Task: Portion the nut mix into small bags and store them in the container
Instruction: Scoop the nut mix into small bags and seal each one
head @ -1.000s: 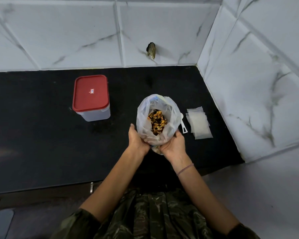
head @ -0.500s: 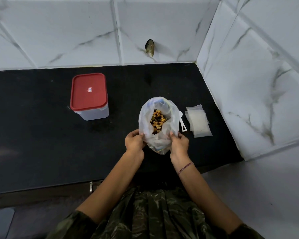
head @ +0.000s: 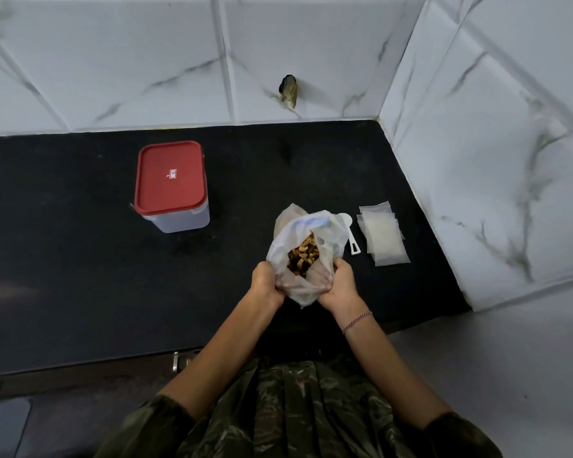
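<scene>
Nearest the camera hangs a camouflage-patterned garment (head: pixel 295 408), and from it both forearms reach forward over the front edge of the black countertop (head: pixel 80 276). A thin braided bracelet (head: pixel 358 321) circles the right wrist. The left hand (head: pixel 266 283) and the right hand (head: pixel 340 285) sit close together, each with fingers curled round the lower part of a thin plastic bag (head: pixel 325 226), gripping it from either side; some fingertips show dimly through the film. Whether the bag rests on the counter or is lifted off it cannot be told. Its mouth gapes open toward the camera, and the nut mix (head: pixel 303 256) shows inside as a heap of tan and dark pieces.

Just right of the bag lies a white scoop (head: pixel 350 241), its bowl partly hidden behind the plastic. Beside that, a little stack of small bags (head: pixel 382 236) lies flat (loosely fanned, not squared up).

Farther back and to the left, well apart from the hands, stands the container (head: pixel 179 221), translucent, with its red lid (head: pixel 171 178) on. Behind everything rises the marble-tiled wall (head: pixel 113 61), with a dark ragged hole (head: pixel 289 90) in it.
</scene>
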A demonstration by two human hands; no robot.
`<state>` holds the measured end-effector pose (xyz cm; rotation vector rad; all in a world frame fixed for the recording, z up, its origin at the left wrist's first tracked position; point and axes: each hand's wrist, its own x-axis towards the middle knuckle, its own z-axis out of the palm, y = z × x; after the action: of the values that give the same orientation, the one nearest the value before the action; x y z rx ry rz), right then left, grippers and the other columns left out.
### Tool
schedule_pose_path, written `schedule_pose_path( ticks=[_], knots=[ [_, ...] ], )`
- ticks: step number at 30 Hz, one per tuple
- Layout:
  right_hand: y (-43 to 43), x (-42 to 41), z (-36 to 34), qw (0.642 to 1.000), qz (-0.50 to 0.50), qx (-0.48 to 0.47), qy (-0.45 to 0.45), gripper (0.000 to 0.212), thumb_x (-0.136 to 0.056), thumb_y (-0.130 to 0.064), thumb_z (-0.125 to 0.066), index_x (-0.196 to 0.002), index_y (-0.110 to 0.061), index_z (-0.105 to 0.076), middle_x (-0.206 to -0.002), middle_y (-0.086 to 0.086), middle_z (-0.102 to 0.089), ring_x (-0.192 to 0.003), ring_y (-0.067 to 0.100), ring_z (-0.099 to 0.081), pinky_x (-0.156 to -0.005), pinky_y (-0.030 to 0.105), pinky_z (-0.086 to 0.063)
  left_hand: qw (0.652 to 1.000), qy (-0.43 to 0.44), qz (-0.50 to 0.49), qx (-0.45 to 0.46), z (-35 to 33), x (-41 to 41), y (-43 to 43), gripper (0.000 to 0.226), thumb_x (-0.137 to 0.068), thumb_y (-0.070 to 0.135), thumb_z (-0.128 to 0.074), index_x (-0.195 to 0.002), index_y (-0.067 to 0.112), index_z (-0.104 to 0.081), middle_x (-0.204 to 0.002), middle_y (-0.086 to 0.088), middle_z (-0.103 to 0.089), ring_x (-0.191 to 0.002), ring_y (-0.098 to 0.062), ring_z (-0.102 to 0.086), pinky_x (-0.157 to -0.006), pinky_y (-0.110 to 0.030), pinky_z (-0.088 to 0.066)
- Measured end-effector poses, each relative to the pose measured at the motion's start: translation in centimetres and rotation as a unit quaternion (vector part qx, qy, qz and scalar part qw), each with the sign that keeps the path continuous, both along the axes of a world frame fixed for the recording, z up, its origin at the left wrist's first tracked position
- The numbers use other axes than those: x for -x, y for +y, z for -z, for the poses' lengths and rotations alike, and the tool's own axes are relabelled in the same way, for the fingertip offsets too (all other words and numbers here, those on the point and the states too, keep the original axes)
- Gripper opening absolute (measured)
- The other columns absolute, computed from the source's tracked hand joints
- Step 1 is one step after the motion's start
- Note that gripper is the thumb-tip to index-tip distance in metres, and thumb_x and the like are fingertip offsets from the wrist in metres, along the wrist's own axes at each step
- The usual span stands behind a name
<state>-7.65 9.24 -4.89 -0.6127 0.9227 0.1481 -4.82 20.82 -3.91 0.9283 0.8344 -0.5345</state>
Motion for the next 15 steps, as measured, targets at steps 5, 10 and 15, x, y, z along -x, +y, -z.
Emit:
schedule_pose_path(
  ticks=[5, 10, 15],
  knots=[
    [-0.6, -0.4, -0.2, 0.991, -0.114, 0.070, -0.028, 0.029, -0.091, -0.022, -0.039, -0.093, -0.011, -0.066, -0.089, 0.013, -0.066, -0.088, 0.027, -0.061, -0.090, 0.042, -0.049, 0.998, -0.005, 0.061, -0.032, 0.5, -0.2, 1.2, 0.034, -0.099, 0.020, -0.033, -0.108, 0.010, -0.064, -0.107, -0.015, -0.065, -0.102, -0.030, -0.060, -0.099, -0.045, -0.047],
    [-1.3, -0.6, -0.8, 0.901, -0.276, 0.334, 0.006, 0.033, -0.094, -0.030, -0.043, -0.120, -0.012, -0.050, -0.116, 0.009, -0.058, -0.107, 0.023, -0.056, -0.097, 0.043, -0.047, 0.972, -0.050, 0.128, -0.193, 2.0, -1.6, 2.3, 0.038, -0.101, 0.027, -0.033, -0.128, 0.007, -0.051, -0.118, -0.009, -0.059, -0.107, -0.025, -0.058, -0.097, -0.042, -0.048],
    [-2.0, -0.3, -3.3, 0.745, -0.176, 0.606, -0.217, 0.053, -0.087, -0.037, -0.062, -0.129, -0.020, -0.034, -0.133, -0.004, -0.032, -0.126, 0.007, -0.030, -0.099, 0.012, -0.033, 0.843, -0.303, 0.059, -0.441, -1.0, -1.9, 1.9, 0.032, -0.101, 0.034, -0.039, -0.121, 0.011, -0.047, -0.117, -0.004, -0.050, -0.109, -0.017, -0.050, -0.084, -0.026, -0.038]
  ],
)
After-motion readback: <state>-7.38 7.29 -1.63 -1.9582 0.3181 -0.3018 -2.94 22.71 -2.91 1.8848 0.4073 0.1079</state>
